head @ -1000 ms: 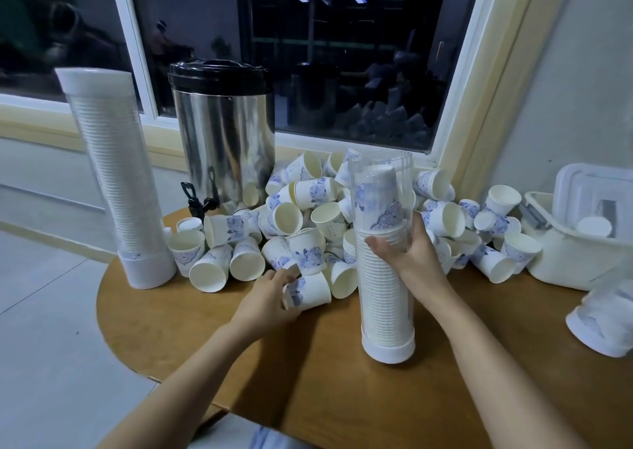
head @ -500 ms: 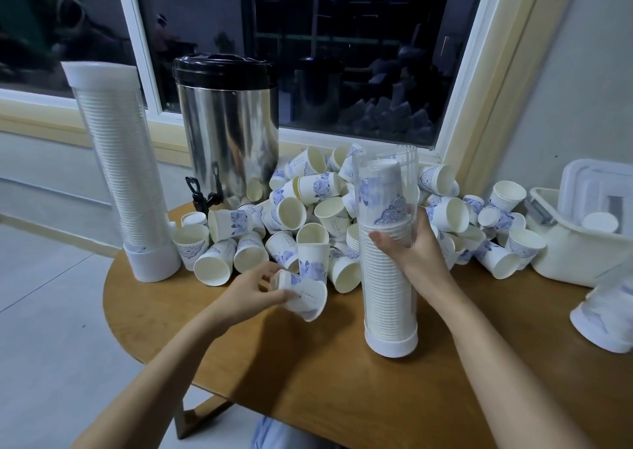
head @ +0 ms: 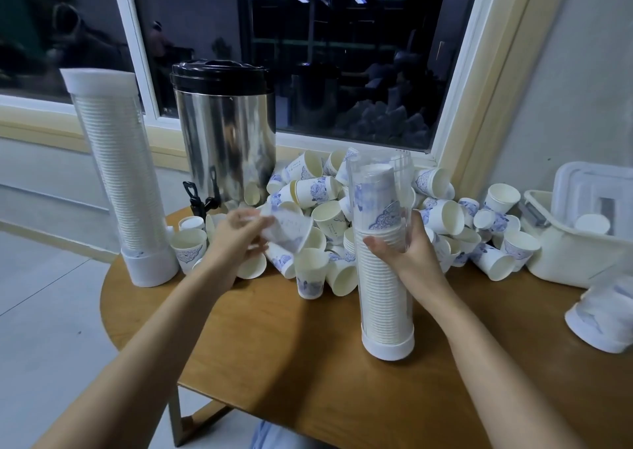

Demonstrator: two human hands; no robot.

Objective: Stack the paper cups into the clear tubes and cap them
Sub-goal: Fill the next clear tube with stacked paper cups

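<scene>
Nearest, between the forearms, the bare wooden table (head: pixel 274 363) is seen. Just below the right hand (head: pixel 411 256), the clear tube (head: pixel 385 308) is stood upright on its white base cap (head: pixel 388 345). Its mid-height is gripped by that hand, fingers curled round the front. It is packed with nested upturned cups, and the blue-printed top one ends short of the open rim.

Left of the tube, one paper cup (head: pixel 289 231) is held tilted by the left hand (head: pixel 236 239), mouth toward the tube. Cup and fingertips are motion-blurred, so the exact grip can't be made out.

Behind both hands, the loose cup pile (head: pixel 325 205) is spread: dozens, not countable, many hidden under others.

Far left of the left hand, a second tube (head: pixel 120 181) is stood full, capped at both ends. Behind the left hand, one steel urn (head: pixel 226 140).

Right of the right hand, one white basket (head: pixel 561 260), contents unclear. One more cup-filled item (head: pixel 603 318) is cut off at the frame edge.

Counted: two upright tubes, one cup in hand.
</scene>
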